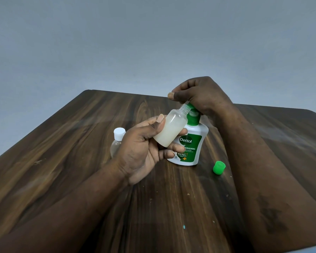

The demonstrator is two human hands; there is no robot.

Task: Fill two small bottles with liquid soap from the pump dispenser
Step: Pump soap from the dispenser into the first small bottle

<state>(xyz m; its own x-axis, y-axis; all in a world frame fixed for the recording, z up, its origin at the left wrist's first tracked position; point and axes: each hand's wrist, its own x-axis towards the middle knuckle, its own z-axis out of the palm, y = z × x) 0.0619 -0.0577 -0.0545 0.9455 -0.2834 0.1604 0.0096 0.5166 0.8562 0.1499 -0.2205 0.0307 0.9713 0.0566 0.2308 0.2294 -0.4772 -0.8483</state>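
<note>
My left hand (144, 148) grips a small translucent bottle (171, 128), tilted with its open threaded neck up against the green pump nozzle. Whitish soap fills most of it. The white and green Dettol pump dispenser (192, 145) stands upright on the wooden table (62, 152), just behind that bottle. My right hand (199, 95) rests on top of the pump head, fingers curled over it and the thumb sticking out to the left. A second small clear bottle with a white cap (118, 141) stands behind my left hand, partly hidden. A loose green cap (219, 167) lies to the dispenser's right.
The table's far edge runs close behind the dispenser, with a plain grey wall beyond. Small crumbs and a tiny teal speck (184, 226) dot the near part of the tabletop. Both my forearms reach in from the lower corners.
</note>
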